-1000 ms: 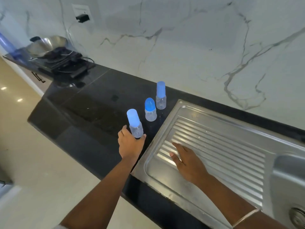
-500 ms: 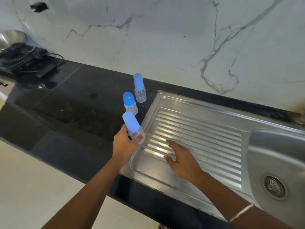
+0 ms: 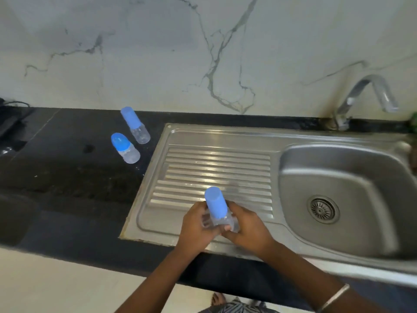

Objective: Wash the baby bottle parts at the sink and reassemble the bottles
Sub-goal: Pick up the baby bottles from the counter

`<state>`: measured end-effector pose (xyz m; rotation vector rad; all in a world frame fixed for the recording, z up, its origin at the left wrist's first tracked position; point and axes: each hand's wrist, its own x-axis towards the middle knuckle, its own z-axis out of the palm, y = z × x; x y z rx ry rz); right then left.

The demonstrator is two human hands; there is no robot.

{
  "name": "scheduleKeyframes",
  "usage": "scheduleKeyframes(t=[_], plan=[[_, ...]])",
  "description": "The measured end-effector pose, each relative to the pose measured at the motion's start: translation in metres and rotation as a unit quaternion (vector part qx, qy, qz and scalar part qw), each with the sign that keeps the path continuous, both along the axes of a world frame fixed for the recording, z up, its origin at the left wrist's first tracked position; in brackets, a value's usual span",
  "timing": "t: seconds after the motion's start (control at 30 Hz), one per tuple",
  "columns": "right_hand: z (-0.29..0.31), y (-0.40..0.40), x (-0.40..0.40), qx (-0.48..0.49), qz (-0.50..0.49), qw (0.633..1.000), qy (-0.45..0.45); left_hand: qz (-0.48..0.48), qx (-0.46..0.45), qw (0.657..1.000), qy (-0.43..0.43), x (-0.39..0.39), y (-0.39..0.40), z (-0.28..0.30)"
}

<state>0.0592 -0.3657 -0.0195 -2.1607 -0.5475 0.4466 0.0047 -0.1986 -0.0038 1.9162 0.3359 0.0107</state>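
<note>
Both hands were on it: the left hand [image 3: 195,224] and right hand [image 3: 247,230] curled around the clear body of a baby bottle [image 3: 217,207], its blue cap [image 3: 215,201] pointing up, held above the steel drainboard [image 3: 216,163]. Two more capped bottles [image 3: 125,147] [image 3: 135,125] stood on the black counter [image 3: 56,168], left of the sink basin [image 3: 343,199], well apart from the hands.

Blue caps [image 3: 216,203] seen on clear bottles [image 3: 132,153]; countertop [image 3: 67,177] black w/ speckles; wall [image 3: 158,53] white marble, grey-veined; sink [image 3: 338,199] silver, drainboard [image 3: 214,172] ribbed.
</note>
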Motion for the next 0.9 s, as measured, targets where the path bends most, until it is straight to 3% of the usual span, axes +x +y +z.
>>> scheduleKeyframes(t=[0.37,0.6,0.8,0.9], plan=[[-0.022,-0.055,-0.027,-0.011,-0.135,0.988,-0.074,-0.076,0.032,0.997,0.009,-0.017,-0.040,-0.009],[-0.033,-0.047,-0.038,-0.033,-0.213,0.974,-0.064,-0.093,0.007,0.996,0.001,-0.019,-0.003,-0.017],[-0.037,-0.032,-0.051,-0.023,-0.287,0.958,-0.004,-0.144,0.000,0.990,-0.011,-0.023,0.045,-0.021],[-0.036,-0.014,-0.072,-0.003,-0.362,0.929,-0.073,-0.153,0.001,0.988,-0.019,-0.022,0.071,-0.021]])
